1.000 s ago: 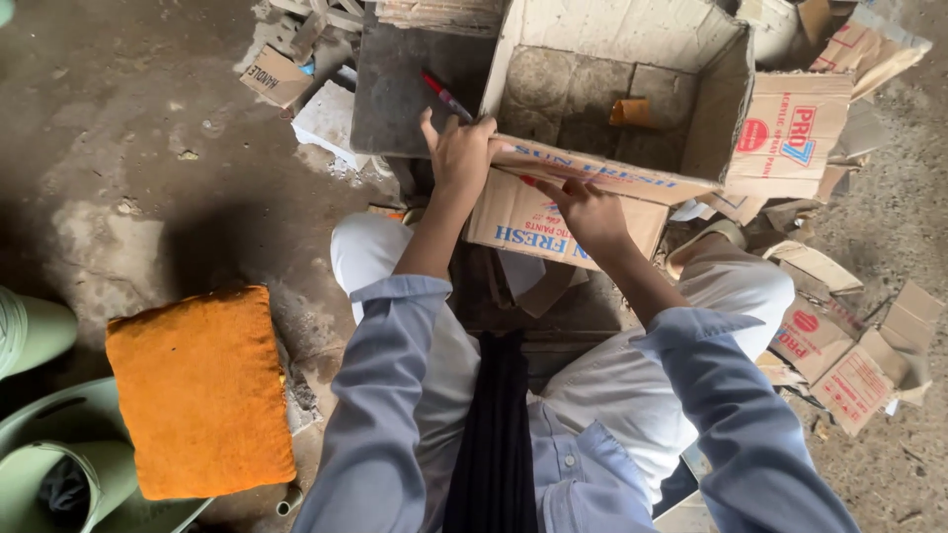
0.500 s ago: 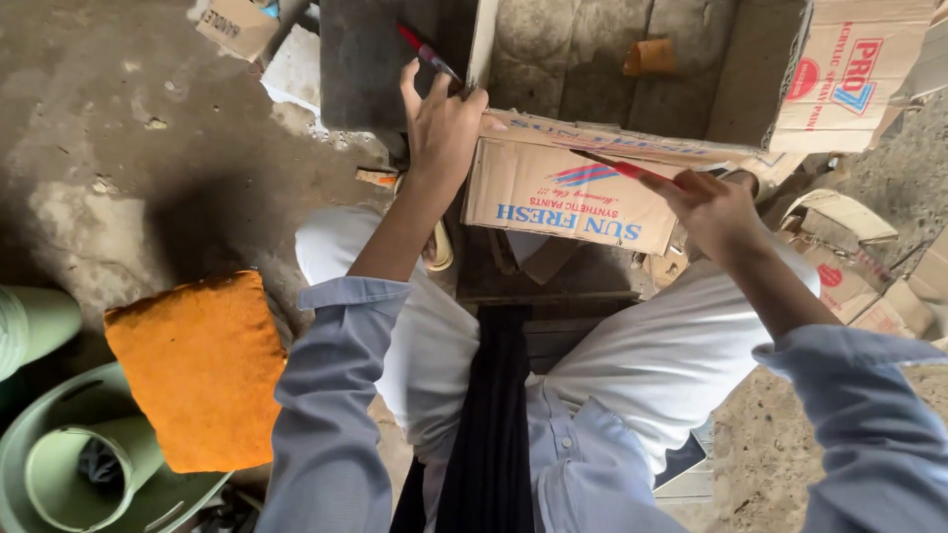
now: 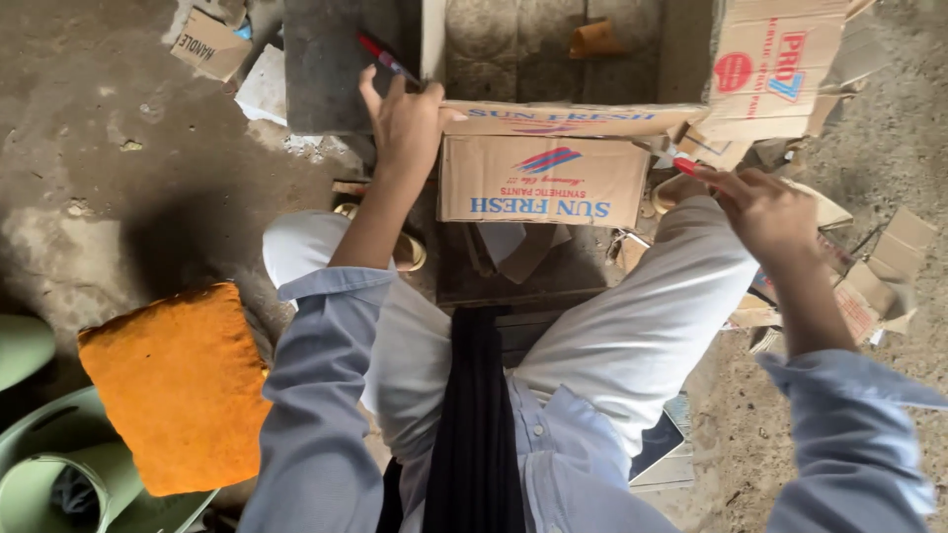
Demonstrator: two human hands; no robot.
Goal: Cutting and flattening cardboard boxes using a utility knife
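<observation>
Several torn cardboard scraps (image 3: 879, 281) litter the ground at right, and an orange cushion (image 3: 178, 385) with pale green plastic tubs (image 3: 59, 464) lies at lower left; a grey slab (image 3: 331, 64) stands just beyond the left hand. Bare, dusty concrete floor (image 3: 118, 178) surrounds the seated person. An open corrugated cardboard box (image 3: 543, 178), brown with blue and red print, sits ahead between the knees. Left hand (image 3: 405, 123) clasps its front flap beside a red pen (image 3: 387, 59); right hand (image 3: 765, 207) is pinched closed on a red-tipped cutter (image 3: 681, 163).
</observation>
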